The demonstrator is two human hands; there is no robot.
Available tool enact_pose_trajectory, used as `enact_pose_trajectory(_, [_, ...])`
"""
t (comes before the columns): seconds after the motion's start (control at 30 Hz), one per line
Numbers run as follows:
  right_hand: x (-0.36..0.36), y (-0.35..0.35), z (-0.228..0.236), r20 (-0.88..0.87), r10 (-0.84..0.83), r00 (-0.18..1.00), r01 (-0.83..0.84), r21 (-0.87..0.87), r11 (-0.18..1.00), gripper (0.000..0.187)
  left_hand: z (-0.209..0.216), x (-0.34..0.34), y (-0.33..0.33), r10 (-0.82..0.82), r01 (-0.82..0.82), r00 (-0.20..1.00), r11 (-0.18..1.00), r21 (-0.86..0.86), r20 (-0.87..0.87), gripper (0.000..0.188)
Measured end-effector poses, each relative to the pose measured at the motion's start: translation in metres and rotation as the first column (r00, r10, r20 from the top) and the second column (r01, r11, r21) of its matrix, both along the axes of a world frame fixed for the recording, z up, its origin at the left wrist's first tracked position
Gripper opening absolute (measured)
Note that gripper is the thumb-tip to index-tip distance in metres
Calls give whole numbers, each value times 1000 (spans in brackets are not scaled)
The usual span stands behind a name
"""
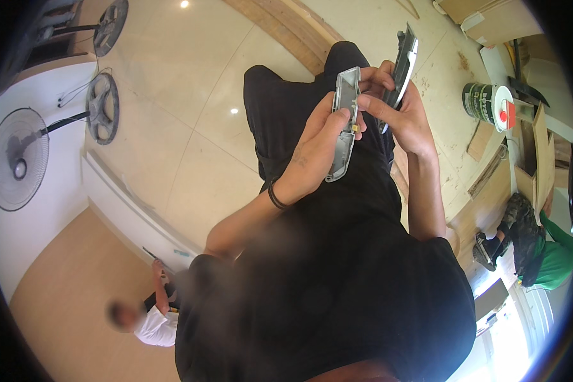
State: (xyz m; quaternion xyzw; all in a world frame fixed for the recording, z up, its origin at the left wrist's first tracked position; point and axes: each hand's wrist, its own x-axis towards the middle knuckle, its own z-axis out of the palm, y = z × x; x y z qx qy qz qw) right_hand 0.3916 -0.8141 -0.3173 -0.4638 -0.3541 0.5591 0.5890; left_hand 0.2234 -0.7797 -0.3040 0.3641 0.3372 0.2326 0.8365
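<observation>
Above my lap, my left hand (pixel 315 143) grips a long grey plastic casing (pixel 342 159), its thumb lying across the hollow, ribbed face. A small yellow spot (pixel 355 128) shows at the casing's edge. Close by on the right, my right hand (pixel 414 124) holds a long, slim black-and-silver shell piece (pixel 403 63) upright between palm and fingers. The right thumb and fingertips also reach over to the grey casing at its upper part. Whether they press on something small there, I cannot tell.
Wooden planks (pixel 286 35) lie beyond my knees. On the right stand a dark tub with a white lid (pixel 481 104) and cardboard boxes (pixel 503 22). A person in green (pixel 557 254) is at right, one in white (pixel 156 326) at lower left. A fan (pixel 19 159) stands left.
</observation>
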Motion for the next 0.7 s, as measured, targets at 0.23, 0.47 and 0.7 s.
enact_pose_trajectory(0.23, [-4, 2, -4, -45, -6, 999, 6, -8, 1000, 32, -2, 0, 4, 28, -28, 1000, 999, -35, -6, 32])
enact_pose_trajectory(0.47, [-14, 14, -7, -88, -5, 996, 3, -22, 1000, 31, 0, -7, 10, 75, -75, 996, 997, 7, -48, 31])
enact_pose_trajectory(0.7, [-13, 21, -13, -73, 5, 997, -8, -42, 999, 30, -5, -8, 10, 90, -89, 995, 995, 44, -30, 28])
